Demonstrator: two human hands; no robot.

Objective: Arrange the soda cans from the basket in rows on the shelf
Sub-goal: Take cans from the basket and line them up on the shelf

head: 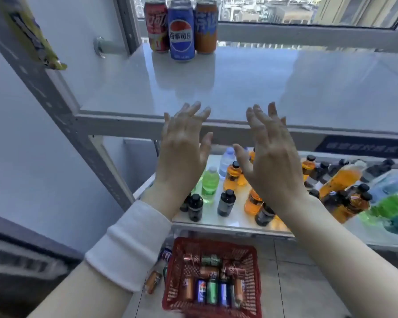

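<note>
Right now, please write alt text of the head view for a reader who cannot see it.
An empty left hand and right hand, fingers spread, are raised before a grey shelf where a red can, a blue can and an orange can stand together at the back left. On the floor below, a red basket holds more cans.

A window (274,9) at 1 o'clock lets in daylight. Pale wall (21,145) at 9 o'clock; grey tiled floor (280,290) at 5 o'clock

A shop-like stockroom: metal shelf (239,86) by a window, bottled drinks (233,175) below, red basket (254,255)
</note>
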